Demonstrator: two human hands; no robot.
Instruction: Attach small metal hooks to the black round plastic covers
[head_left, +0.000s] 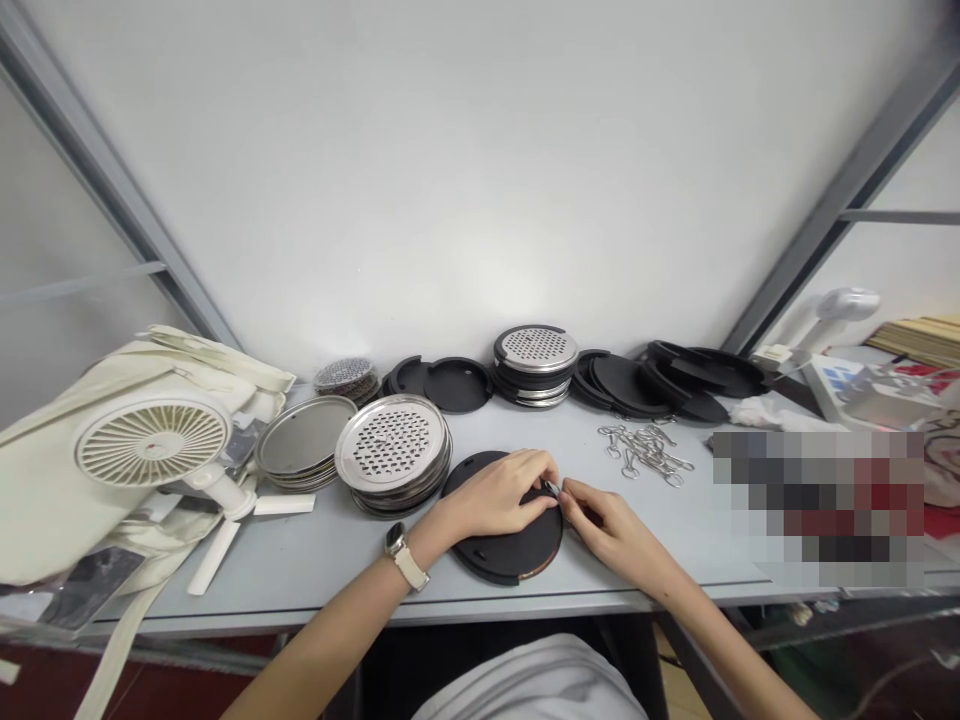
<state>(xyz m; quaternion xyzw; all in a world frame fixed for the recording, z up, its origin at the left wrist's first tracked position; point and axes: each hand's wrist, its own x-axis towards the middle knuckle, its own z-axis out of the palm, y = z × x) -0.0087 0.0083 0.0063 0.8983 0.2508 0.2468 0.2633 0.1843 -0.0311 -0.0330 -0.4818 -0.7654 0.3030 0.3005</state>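
Observation:
A round black disc lies flat on the grey table right in front of me. My left hand rests on top of it, fingers curled down toward its right edge. My right hand comes in from the right and pinches a small metal clip at the disc's rim, fingertip to fingertip with the left hand. A watch with a pale strap is on my left wrist.
Stacks of perforated steel discs, plain steel plates and black discs stand behind. Loose wire clips lie to the right. A white fan on a cream bag sits left. A blurred patch covers the right.

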